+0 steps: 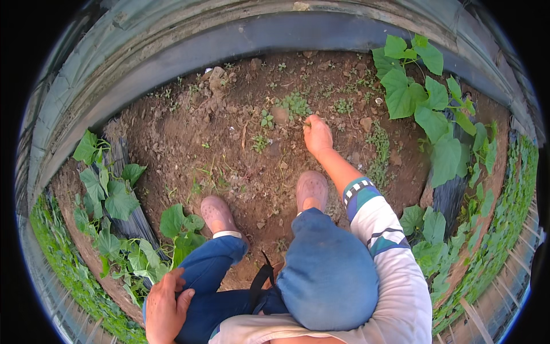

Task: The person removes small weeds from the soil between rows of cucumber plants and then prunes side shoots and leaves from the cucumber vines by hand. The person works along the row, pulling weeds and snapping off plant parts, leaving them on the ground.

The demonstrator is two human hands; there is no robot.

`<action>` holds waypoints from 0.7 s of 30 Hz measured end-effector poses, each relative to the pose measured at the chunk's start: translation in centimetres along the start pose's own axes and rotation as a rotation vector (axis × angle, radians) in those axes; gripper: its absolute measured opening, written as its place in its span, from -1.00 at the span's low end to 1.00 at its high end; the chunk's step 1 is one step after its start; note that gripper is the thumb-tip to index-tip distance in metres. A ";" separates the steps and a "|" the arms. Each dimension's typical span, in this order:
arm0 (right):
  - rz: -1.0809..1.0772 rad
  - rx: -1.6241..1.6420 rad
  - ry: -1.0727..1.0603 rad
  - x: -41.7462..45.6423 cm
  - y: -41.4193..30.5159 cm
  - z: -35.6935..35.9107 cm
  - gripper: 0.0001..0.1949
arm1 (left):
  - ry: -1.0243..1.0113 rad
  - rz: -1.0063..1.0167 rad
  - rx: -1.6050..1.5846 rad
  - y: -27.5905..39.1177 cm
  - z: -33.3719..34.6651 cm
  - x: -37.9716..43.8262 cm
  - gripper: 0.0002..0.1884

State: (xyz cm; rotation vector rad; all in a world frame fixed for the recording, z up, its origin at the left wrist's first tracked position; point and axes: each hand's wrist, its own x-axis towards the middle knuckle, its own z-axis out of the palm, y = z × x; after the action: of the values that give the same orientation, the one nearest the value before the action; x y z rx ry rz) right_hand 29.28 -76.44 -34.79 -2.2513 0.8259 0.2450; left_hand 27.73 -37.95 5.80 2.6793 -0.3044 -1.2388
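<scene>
My right hand (318, 135) reaches down to the bare soil, thumb and fingers pinched together. A bit of green shows at its fingertips, seemingly a small weed largely hidden by the hand. Just beyond the fingers grows a low clump of leafy weeds (295, 104). A flat stone (280, 115) lies beside that clump. My left hand (166, 306) rests on my left leg in blue trousers (206, 275), thumb apart from the fingers and nothing in it. Smaller weeds (260, 143) dot the brown soil (172, 142) in front of my pink clogs (312, 189).
Broad-leaved vines (429, 103) grow at the right over black plastic mulch (449, 202). More vines (116, 200) stand at the left along another plastic-covered strip (129, 172). A dark plastic sheet (275, 32) borders the soil ahead. A mat of creeping weeds (379, 150) lies right of my hand.
</scene>
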 end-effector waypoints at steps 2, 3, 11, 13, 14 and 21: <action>-0.064 -0.044 0.073 1.4 -0.4 -0.2 -0.53 | -0.011 -0.013 -0.009 0.1 -0.2 0.4 -0.56; -0.083 -0.066 0.078 2.1 -1.2 -0.3 -0.46 | -0.018 -0.021 -0.014 0.1 -0.3 0.6 -0.56; -0.110 -0.139 -0.175 6.1 -3.6 -1.6 -0.29 | -0.012 -0.047 -0.063 0.0 -1.0 1.6 -0.58; -0.089 -0.099 -0.198 6.5 -4.0 -1.7 -0.29 | -0.010 -0.038 -0.047 0.1 -1.0 1.6 -0.58; -0.110 -0.085 -0.223 6.9 -4.1 -1.8 -0.32 | -0.011 -0.034 -0.040 0.0 -1.0 1.7 -0.58; -0.184 -0.069 -0.306 9.0 -2.9 -1.0 -0.68 | -0.025 -0.057 -0.057 -0.5 -1.1 2.0 -0.58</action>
State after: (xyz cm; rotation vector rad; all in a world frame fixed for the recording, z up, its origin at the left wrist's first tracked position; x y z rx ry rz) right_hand 38.00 -79.99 -35.98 -2.2609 0.4525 0.5225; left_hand 29.85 -37.93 4.93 2.6430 -0.1943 -1.2776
